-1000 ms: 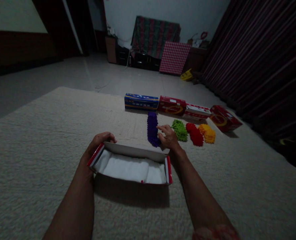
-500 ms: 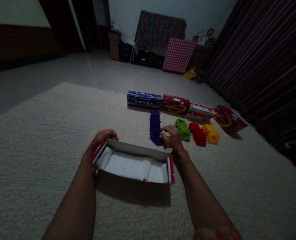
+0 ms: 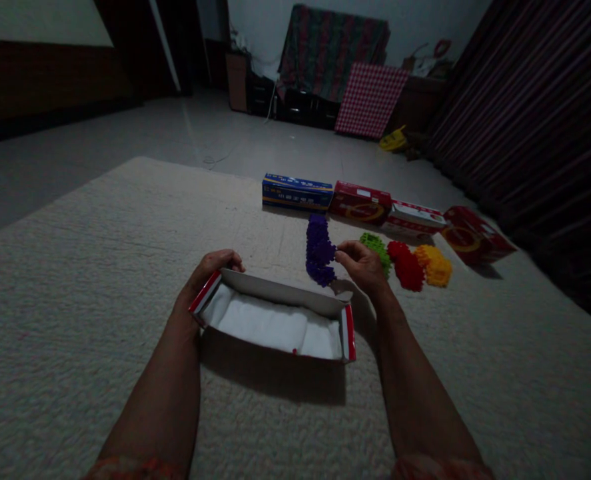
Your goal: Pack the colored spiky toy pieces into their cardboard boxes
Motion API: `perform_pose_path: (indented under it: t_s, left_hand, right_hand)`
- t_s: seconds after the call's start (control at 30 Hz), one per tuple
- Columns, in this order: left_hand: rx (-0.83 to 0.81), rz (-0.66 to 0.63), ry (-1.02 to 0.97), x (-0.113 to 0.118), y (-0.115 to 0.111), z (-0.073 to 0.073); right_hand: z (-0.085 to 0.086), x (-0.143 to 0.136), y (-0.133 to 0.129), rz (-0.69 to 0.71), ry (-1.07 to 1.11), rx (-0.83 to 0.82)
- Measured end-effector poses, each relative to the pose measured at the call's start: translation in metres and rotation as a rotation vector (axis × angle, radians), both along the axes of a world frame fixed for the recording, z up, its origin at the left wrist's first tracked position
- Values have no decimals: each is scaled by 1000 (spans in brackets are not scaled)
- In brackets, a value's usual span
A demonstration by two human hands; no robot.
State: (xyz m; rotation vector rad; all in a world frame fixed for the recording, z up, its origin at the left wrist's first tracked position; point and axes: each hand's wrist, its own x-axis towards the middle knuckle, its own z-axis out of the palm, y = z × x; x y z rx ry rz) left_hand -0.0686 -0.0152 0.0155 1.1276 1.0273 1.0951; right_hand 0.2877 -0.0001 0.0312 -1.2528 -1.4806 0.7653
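An open box (image 3: pixel 275 317) with red ends and white cloth-like material inside lies in front of me. My left hand (image 3: pixel 220 261) is wrapped round its far left corner. Beyond the box, my right hand (image 3: pixel 362 263) pinches the right edge of a purple textured piece (image 3: pixel 318 243) that lies on the quilted mat. Green (image 3: pixel 375 248), red (image 3: pixel 408 267) and orange (image 3: pixel 435 265) textured piles sit to the right, the green one partly behind my right hand.
A blue box (image 3: pixel 296 195), a red box (image 3: pixel 360 203), a white-and-red box (image 3: pixel 416 219) and another red box (image 3: pixel 478 237) stand in a row at the back of the mat (image 3: pixel 125 267). A dark curtain (image 3: pixel 520 120) hangs at the right.
My right hand has shifted right and slightly up, and the purple piece's right edge is drawn outward with it. The whole view has moved a little.
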Motion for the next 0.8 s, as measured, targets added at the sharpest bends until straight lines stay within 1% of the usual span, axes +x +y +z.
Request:
perform_pose_path:
  t_s: [0.07, 0.13, 0.3, 0.37, 0.43, 0.53, 0.63, 0.7, 0.8]
  left_hand:
    - [-5, 7, -4, 1, -2, 1]
    - [-13, 14, -14, 3, -3, 3]
    - [-40, 24, -50, 3, -4, 2]
    - [-41, 26, -36, 3, -3, 1]
    - [-36, 26, -25, 2, -2, 0]
    - [-25, 22, -28, 2, -2, 1]
    - [-34, 29, -46, 3, -3, 3]
    - [-42, 35, -44, 4, -3, 4]
    - [-47, 38, -32, 4, -1, 5]
  right_hand:
    - [3, -1, -1, 35, 34, -36]
    - [1, 0, 0, 48, 51, -65]
    - [-17, 6, 6, -47, 60, -143]
    - [-24, 7, 6, -52, 121, -216]
    - [-24, 8, 5, -41, 166, -277]
    - [-15, 9, 3, -36, 161, -294]
    - [3, 5, -2, -5, 139, -250]
    - [16, 0, -8, 40, 117, -194]
    - [41, -13, -25, 92, 64, -41]
